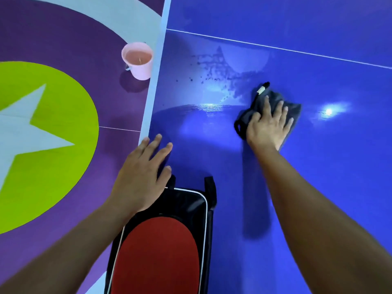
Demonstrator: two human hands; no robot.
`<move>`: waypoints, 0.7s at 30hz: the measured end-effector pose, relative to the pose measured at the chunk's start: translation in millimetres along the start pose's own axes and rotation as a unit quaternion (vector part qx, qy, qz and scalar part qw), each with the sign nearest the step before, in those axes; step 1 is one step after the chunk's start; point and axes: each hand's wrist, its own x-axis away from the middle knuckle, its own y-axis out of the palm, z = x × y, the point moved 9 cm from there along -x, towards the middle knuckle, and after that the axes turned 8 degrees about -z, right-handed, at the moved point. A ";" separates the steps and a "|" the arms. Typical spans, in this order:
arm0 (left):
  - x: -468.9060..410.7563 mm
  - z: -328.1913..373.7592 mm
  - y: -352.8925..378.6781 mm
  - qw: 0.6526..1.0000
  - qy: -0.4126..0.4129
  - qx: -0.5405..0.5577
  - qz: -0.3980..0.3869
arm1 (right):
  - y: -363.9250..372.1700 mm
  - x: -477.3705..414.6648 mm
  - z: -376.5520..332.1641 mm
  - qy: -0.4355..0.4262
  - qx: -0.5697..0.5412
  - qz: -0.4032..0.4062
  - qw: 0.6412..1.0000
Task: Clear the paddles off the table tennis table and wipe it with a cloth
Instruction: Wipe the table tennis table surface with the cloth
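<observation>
Red paddle (157, 255) lies face up on an open black case (191, 200) at the near left edge of the blue bench (318, 187). To the left, a pink bucket (139, 60) holding liquid stands on the purple floor (63, 39). Left hand (141, 179) rests flat on the bench edge, fingers spread, holding nothing. Right hand (268, 126) presses a dark grey cloth (294, 109) onto the wet bench with straight fingers.

no text, label or number can be read
</observation>
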 end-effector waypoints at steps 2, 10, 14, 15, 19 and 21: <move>-1.2 0.0 -0.1 1.000 -0.004 -0.005 0.003 | 14.3 -0.8 -55.8 -0.089 0.027 -0.022 0.995; -6.4 1.1 -5.9 1.000 -0.017 -0.021 0.003 | 79.9 79.8 -259.9 -0.470 0.078 -0.088 0.875; -16.6 7.6 -26.7 0.998 -0.046 -0.026 0.046 | 83.2 72.8 -263.5 -0.487 0.073 -0.104 0.864; -22.6 11.8 -31.3 0.997 -0.047 -0.031 0.059 | 80.2 65.1 -256.7 -0.481 0.061 -0.102 0.869; -56.6 23.7 -38.1 0.995 -0.026 -0.050 0.085 | 52.3 8.3 -197.9 -0.397 0.017 -0.077 0.914; -79.8 24.2 -40.2 0.993 -0.013 -0.063 0.098 | 32.7 -28.6 -148.8 -0.328 0.014 -0.063 0.942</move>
